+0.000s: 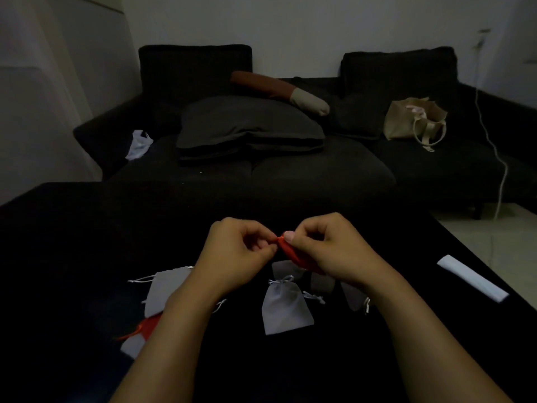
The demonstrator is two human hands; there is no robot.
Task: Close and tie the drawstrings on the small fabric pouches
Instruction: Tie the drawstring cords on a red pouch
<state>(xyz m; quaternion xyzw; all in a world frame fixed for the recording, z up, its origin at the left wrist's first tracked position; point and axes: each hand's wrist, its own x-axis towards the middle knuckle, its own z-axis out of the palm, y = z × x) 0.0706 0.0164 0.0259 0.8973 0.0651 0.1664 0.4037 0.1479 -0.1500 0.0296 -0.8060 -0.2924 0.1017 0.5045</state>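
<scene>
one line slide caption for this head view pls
Both hands, left and right, pinch a small red fabric pouch above a black table.

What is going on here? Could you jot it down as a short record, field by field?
Setting: dim room, black table, dark sofa behind
Activity: both hands work at the top of a red pouch held above the table
Left hand: fingers curled, pinching at the pouch top
Right hand: grips the pouch, thumb on its top
Waiting pouches: a grey pouch with gathered top in the middle, another grey pouch at left
Also on table: white strip at right
On sofa: beige bag
</scene>
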